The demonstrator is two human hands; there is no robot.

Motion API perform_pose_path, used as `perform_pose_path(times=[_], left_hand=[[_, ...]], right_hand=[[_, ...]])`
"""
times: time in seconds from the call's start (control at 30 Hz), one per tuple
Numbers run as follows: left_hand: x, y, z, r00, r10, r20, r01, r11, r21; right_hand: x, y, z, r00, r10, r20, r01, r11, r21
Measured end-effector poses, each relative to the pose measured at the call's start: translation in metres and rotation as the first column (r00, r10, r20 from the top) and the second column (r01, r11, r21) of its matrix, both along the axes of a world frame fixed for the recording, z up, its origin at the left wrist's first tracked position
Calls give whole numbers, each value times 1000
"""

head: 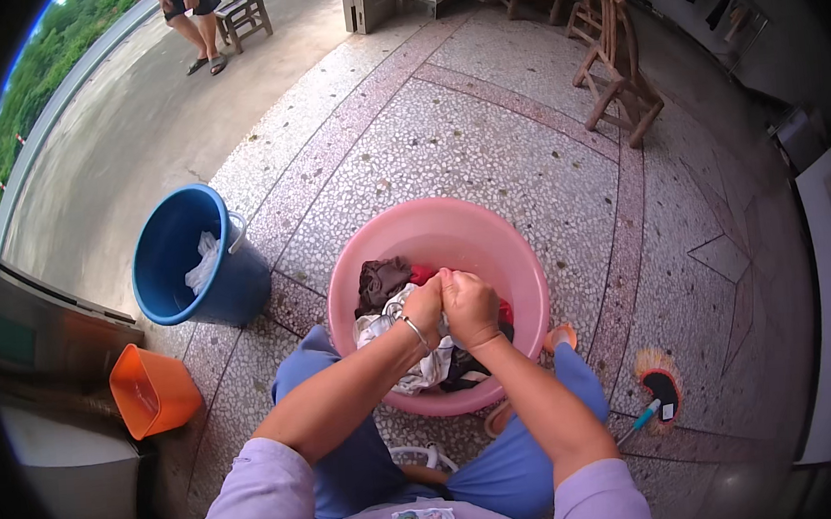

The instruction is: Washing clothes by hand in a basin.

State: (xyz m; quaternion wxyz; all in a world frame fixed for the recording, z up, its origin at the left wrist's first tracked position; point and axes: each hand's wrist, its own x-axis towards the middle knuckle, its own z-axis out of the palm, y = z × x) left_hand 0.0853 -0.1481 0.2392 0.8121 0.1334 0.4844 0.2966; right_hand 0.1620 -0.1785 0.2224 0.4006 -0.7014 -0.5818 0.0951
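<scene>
Both hands are closed and pressed together over a pink plastic basin [356, 249] on the floor between my knees. White cloth [433, 366] emerges below and between the fists, gripped by my left hand [425, 307] and my right hand [470, 306]. A metal bangle [414, 330] circles my left wrist. In the basin, a dark brown garment [384, 282] lies beyond the left hand, and red fabric [422, 273] shows behind the knuckles. Black cloth [466, 369] sits at the near side. My hands hide part of the pile.
A blue bucket [247, 280] with white material [204, 265] inside stands left, near an orange bin [166, 396]. A broom [662, 394] lies right. Wooden chairs [616, 61] stand at the back. Outside the doorway, a person [203, 24] stands beside another chair [243, 17].
</scene>
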Motion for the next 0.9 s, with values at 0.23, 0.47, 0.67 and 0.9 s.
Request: perform_pose_path(times=[0.23, 0.47, 0.67, 0.9], left_hand=[[-32, 31, -82, 979, -185, 87, 171, 975, 141], [-45, 0, -1, 861, -366, 353, 366, 928, 67], [-49, 21, 11, 903, -78, 422, -19, 975, 222], [-40, 6, 9, 936, -352, -21, 286, 721, 631]], right_hand=[[-46, -24, 33, 942, 331, 52, -330, 888, 319], [16, 3, 7, 991, -38, -125, 40, 999, 19], [35, -1, 18, 247, -171, -954, 38, 985, -166], [30, -4, 45, 86, -104, -991, -59, 992, -109]])
